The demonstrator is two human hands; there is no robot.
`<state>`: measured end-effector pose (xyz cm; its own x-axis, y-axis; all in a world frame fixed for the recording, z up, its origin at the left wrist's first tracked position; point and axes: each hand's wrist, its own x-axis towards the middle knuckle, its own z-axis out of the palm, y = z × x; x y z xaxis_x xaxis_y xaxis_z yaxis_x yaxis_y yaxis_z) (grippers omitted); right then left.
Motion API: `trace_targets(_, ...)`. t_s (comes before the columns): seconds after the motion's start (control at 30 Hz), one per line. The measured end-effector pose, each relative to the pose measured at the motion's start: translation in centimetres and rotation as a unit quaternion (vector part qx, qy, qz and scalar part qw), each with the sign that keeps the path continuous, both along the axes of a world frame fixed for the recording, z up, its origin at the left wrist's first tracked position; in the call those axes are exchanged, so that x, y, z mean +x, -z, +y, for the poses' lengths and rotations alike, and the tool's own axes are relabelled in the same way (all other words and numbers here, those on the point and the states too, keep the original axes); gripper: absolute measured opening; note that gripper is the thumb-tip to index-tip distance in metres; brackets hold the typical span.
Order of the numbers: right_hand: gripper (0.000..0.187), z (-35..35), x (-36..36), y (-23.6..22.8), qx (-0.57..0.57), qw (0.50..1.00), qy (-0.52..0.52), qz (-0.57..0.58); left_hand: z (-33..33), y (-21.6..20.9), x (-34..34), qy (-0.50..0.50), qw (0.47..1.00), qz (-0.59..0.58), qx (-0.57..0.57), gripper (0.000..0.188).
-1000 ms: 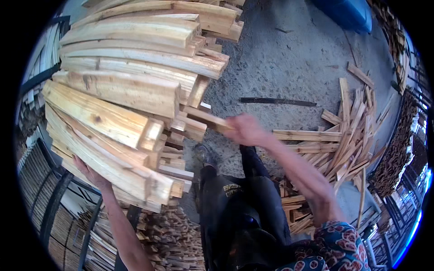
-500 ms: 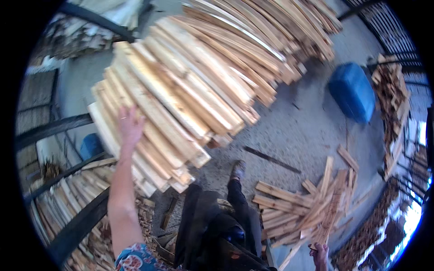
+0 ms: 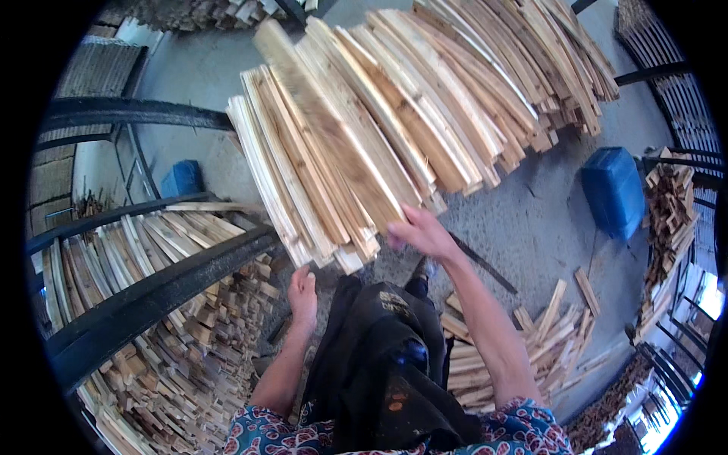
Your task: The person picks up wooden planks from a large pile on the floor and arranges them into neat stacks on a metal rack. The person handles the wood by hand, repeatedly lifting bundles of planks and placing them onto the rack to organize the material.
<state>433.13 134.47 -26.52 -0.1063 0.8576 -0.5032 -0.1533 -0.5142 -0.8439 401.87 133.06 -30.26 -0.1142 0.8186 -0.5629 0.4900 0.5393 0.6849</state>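
My right hand (image 3: 415, 230) grips the near end of a long pale wooden board (image 3: 334, 125). The board lies along the top of a big stack of similar boards (image 3: 447, 114), and its far end is smeared by motion. My left hand (image 3: 302, 294) hangs just short of the stack's near left ends. Its fingers are a little bent and apart, with nothing seen in them. Slim boards on the stack's left side (image 3: 265, 159) lie side by side, their near ends uneven.
Loose boards (image 3: 546, 345) are heaped on the floor at right, near a dark flat strip (image 3: 485, 265). A blue plastic container (image 3: 613, 193) stands beyond. Dark metal beams (image 3: 159, 303) cross at left over another wood stack (image 3: 182, 356). A second blue container (image 3: 182, 179) is behind.
My right hand has come from the loose heap at lower right to the stack with a board. My left hand has left the top of the stack and drawn back to its near edge.
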Motion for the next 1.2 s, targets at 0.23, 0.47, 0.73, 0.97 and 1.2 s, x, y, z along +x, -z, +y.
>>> trace_targets(0.23,0.034,-7.6,-7.4,1.8,-0.113,0.972,0.187,0.089,-3.4,1.0,-4.8,-0.08,0.955,-0.134,-0.253,0.027)
trace_targets(0.47,0.025,-23.5,-17.7,-0.5,-0.297,0.872,0.387,0.047,3.1,-1.6,-4.8,0.129,0.945,-0.147,-0.264,0.03)
trace_targets(0.73,0.02,-27.2,-30.6,-5.2,-0.223,0.826,0.499,0.135,0.4,-3.6,-5.0,0.607,0.79,-0.05,-0.075,0.029)
trace_targets(0.97,0.024,-34.9,-45.8,-6.0,-0.082,0.818,0.557,-0.119,-8.7,-8.1,-8.9,0.861,0.5,-0.054,-0.079,0.027)
trace_targets(1.2,0.023,-42.0,-61.1,-1.6,-0.132,0.666,0.731,-0.07,-17.6,-10.4,-11.3,0.964,0.178,0.147,-0.133,0.019)
